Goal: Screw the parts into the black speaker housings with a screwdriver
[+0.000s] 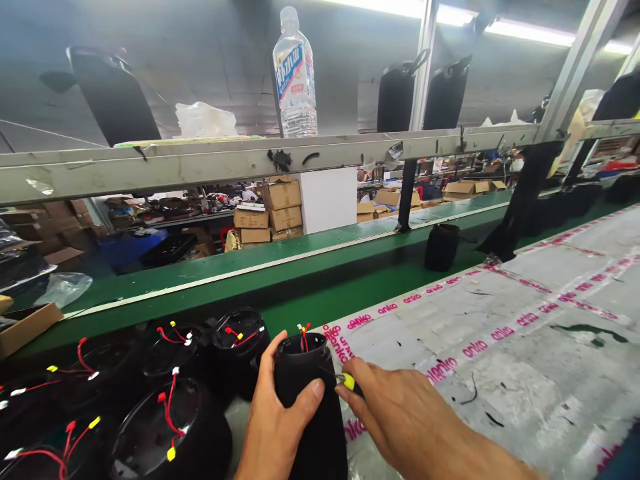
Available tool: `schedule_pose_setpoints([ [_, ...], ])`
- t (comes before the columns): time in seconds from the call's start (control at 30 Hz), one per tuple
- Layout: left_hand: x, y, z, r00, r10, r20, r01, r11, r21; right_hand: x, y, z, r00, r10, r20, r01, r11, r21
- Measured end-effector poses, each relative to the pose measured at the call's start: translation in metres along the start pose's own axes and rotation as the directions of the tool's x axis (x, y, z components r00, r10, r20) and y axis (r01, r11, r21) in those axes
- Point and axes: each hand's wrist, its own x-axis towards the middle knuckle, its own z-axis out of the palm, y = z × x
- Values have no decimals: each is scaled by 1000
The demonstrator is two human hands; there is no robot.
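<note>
My left hand [283, 407] is wrapped around a black cylindrical housing [313, 427], thumb across its front and fingers at its far left side. Red wires [304, 339] with small white and red plugs stick out of its open top. From the right, my right hand [385, 407] grips a thin-shafted tool with a yellow handle [347, 381]. Its shaft points at the housing's upper side; whether the tip touches is hard to tell. To the left stand several similar black housings [205, 433], open at the top, with red wires and white or yellow plugs.
A grey work surface [525, 373] with pink-lettered tape extends right. Behind it runs a green conveyor belt [325, 293] carrying another black housing [442, 247]. A metal shelf rail [330, 153] crosses above, with a plastic bottle [295, 80] standing on it. A cardboard box [33, 330] sits far left.
</note>
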Motion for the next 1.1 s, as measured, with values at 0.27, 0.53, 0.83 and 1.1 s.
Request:
schedule_pose_setpoints([
  [0.27, 0, -3, 0, 999, -3, -35, 5, 999, 42, 1, -3, 1, 998, -3, -58, 3, 1000, 12],
  [0.53, -2, -1, 4, 997, 8, -79, -3, 997, 74, -1, -3, 3, 992, -20, -125, 16, 999, -36],
  [0.83, -7, 5, 15, 982, 23, -189, 10, 986, 168, -10, -5, 18, 993, 17, -120, -30, 994, -103],
  [1.1, -6, 6, 13, 978, 33, -206, 13, 976, 216, -7, -11, 25, 995, -4, -102, -15, 982, -186],
])
